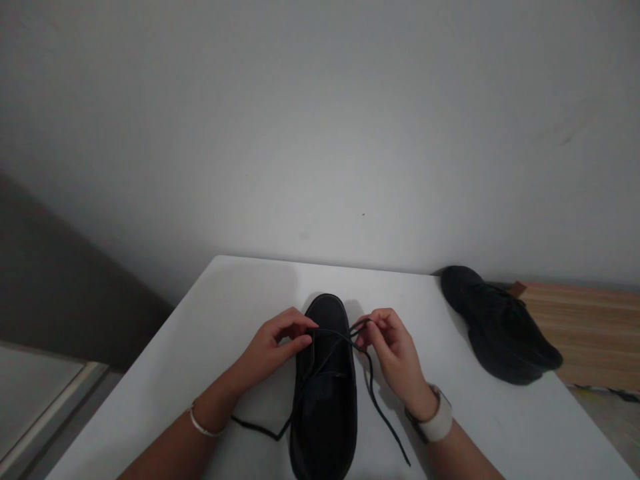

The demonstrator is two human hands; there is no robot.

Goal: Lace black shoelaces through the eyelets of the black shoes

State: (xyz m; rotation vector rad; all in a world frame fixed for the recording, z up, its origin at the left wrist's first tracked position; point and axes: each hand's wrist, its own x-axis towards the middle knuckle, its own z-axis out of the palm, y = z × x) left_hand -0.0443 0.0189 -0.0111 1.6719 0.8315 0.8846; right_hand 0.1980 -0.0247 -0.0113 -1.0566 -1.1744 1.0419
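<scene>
A black lace-up shoe (327,400) lies on the white table in front of me, toe pointing away. My left hand (285,340) is at the left side of its lacing, thumb and index finger pinched at the edge of the eyelet flap. Whether a bit of lace is also between those fingers, I cannot tell. On the right side, my right hand (387,337) pinches a looped part of the black shoelace (373,380) just off the shoe. One loose lace end trails to the lower right on the table, and another runs left beneath my left wrist.
A second black shoe (493,323) rests on its side at the table's right edge. Beyond it is a wood-grain surface (585,327). The white table (240,287) meets a grey wall (320,133) at the back. A pale ledge (55,420) is at the lower left.
</scene>
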